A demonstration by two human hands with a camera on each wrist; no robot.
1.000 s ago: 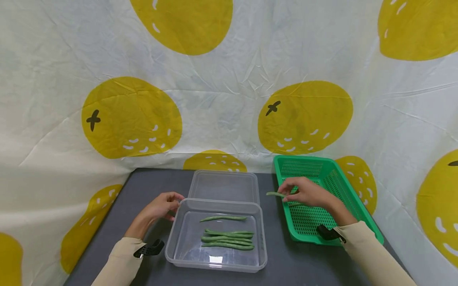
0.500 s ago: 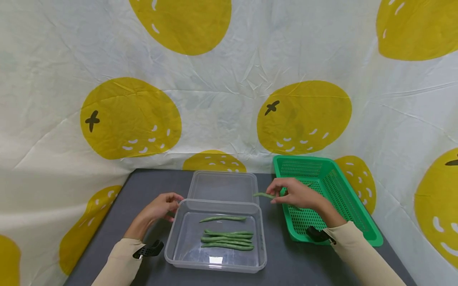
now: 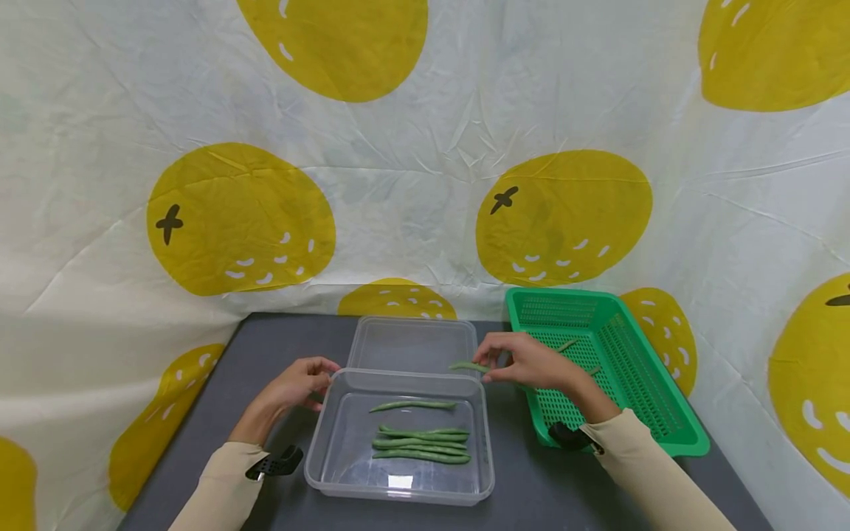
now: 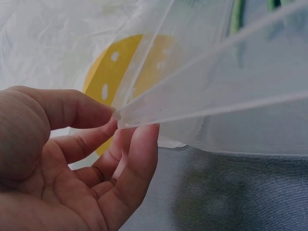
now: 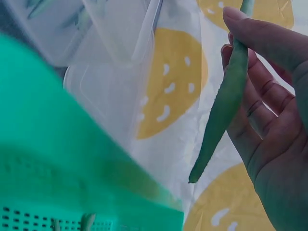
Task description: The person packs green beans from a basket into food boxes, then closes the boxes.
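Seemingly, one box (image 3: 341,472) holds five green beans (image 3: 420,443).

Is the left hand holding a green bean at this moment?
No, the left wrist view shows the left hand pinching a corner of the clear container.

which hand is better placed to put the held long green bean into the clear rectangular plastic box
Probably the right hand: it pinches that bean near the far right corner of the box. The left hand is busy pinching the box's far left corner.
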